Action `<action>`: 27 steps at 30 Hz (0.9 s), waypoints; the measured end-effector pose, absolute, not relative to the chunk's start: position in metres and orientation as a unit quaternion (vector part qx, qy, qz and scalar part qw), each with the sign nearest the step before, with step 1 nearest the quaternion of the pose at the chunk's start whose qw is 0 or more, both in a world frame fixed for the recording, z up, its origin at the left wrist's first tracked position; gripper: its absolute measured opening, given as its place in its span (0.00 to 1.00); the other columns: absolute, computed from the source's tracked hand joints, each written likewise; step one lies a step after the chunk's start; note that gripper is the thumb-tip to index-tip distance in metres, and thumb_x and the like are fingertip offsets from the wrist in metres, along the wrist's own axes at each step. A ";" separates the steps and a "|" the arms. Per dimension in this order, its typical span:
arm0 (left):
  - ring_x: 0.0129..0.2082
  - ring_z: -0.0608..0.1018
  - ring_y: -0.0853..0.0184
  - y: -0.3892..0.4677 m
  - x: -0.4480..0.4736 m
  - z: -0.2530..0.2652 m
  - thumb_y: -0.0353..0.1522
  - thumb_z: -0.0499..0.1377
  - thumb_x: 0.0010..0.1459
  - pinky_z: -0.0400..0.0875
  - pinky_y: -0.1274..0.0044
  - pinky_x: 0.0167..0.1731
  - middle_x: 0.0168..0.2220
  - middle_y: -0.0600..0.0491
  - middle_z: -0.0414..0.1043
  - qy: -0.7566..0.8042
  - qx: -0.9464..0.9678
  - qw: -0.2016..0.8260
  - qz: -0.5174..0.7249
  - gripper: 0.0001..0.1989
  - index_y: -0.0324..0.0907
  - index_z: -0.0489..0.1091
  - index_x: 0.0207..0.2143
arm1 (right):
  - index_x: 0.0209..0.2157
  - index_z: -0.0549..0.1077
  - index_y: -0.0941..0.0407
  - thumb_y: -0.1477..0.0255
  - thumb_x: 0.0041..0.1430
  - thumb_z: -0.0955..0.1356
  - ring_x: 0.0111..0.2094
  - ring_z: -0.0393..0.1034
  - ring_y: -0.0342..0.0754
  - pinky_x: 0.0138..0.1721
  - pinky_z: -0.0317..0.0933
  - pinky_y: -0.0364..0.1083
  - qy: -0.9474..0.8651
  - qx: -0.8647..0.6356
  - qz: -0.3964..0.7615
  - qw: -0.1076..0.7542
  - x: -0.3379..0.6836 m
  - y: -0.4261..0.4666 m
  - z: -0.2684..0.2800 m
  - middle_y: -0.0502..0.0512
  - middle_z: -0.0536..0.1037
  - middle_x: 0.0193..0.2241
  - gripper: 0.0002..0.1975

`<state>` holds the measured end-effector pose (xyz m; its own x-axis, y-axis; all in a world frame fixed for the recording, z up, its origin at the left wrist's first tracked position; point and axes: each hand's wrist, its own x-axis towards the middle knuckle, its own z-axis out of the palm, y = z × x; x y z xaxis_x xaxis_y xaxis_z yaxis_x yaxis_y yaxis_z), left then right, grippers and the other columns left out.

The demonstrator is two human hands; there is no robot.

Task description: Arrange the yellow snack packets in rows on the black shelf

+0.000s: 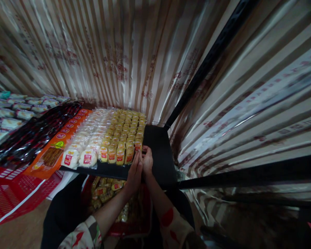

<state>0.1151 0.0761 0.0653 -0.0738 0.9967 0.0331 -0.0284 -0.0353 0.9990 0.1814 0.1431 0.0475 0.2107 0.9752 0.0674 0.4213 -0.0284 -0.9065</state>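
Observation:
My left hand (135, 171) and my right hand (147, 162) meet at the right end of a row of small wrapped snack cakes. Between their fingertips is a yellow-wrapped cake (138, 146) with a red label, gripped from both sides. Its lower part is hidden by my fingers. To its left, several matching yellow-wrapped cakes (120, 154) stand in tight rows on a black shelf (159, 148). Under my forearms, a red basket (142, 230) holds more of these wrapped cakes, lying loosely.
White round packaged cakes (88, 157), an orange snack bag (50, 155) and dark glossy packets (33, 135) line the shelf leftward. Farther left lie white packets (5, 114). A red basket (12, 197) sits lower left. A black post (197, 81) rises before the striped curtain (119, 52).

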 end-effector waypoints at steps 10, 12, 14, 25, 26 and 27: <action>0.61 0.58 0.63 0.089 0.119 0.058 0.37 0.44 0.61 0.47 0.67 0.62 0.60 0.48 0.58 0.546 0.540 0.404 0.498 0.23 0.40 0.62 0.56 | 0.37 0.70 0.57 0.68 0.51 0.59 0.44 0.66 0.51 0.45 0.64 0.50 -0.560 -0.611 0.310 0.465 0.191 0.138 0.046 0.61 0.70 0.43 0.15; 0.61 0.57 0.63 0.089 0.119 0.056 0.37 0.44 0.61 0.47 0.67 0.62 0.60 0.47 0.58 0.548 0.557 0.389 0.488 0.23 0.40 0.60 0.57 | 0.39 0.72 0.57 0.68 0.53 0.57 0.47 0.65 0.51 0.51 0.60 0.50 -0.551 -0.616 0.290 0.483 0.193 0.141 0.047 0.62 0.70 0.44 0.17; 0.62 0.57 0.64 0.088 0.120 0.053 0.37 0.43 0.62 0.48 0.66 0.62 0.60 0.47 0.57 0.554 0.571 0.370 0.479 0.24 0.39 0.59 0.58 | 0.45 0.70 0.59 0.65 0.56 0.57 0.51 0.63 0.51 0.55 0.55 0.51 -0.522 -0.624 0.302 0.497 0.194 0.151 0.049 0.63 0.70 0.48 0.21; 0.62 0.56 0.65 0.087 0.127 0.044 0.37 0.39 0.64 0.51 0.66 0.62 0.62 0.45 0.53 0.578 0.600 0.320 0.450 0.25 0.35 0.54 0.60 | 0.56 0.64 0.52 0.44 0.55 0.52 0.59 0.55 0.50 0.60 0.47 0.49 -0.473 -0.533 0.509 0.483 0.185 0.219 0.065 0.51 0.65 0.57 0.37; 0.62 0.56 0.65 0.087 0.128 0.044 0.37 0.39 0.64 0.51 0.66 0.62 0.62 0.45 0.53 0.579 0.601 0.320 0.449 0.25 0.35 0.53 0.60 | 0.56 0.64 0.52 0.44 0.55 0.52 0.59 0.56 0.50 0.60 0.47 0.49 -0.469 -0.534 0.510 0.484 0.186 0.220 0.064 0.51 0.65 0.57 0.37; 0.63 0.55 0.65 0.087 0.128 0.043 0.37 0.39 0.64 0.51 0.67 0.62 0.62 0.46 0.52 0.580 0.599 0.321 0.448 0.25 0.36 0.53 0.60 | 0.56 0.63 0.52 0.44 0.55 0.52 0.60 0.54 0.50 0.61 0.45 0.49 -0.462 -0.540 0.505 0.490 0.187 0.221 0.063 0.51 0.64 0.58 0.37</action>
<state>0.1283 0.0868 0.0435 -0.0749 0.9836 0.1642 0.4080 -0.1201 0.9050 0.1870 0.2210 0.0630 0.0627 0.9938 -0.0917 0.0038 -0.0921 -0.9957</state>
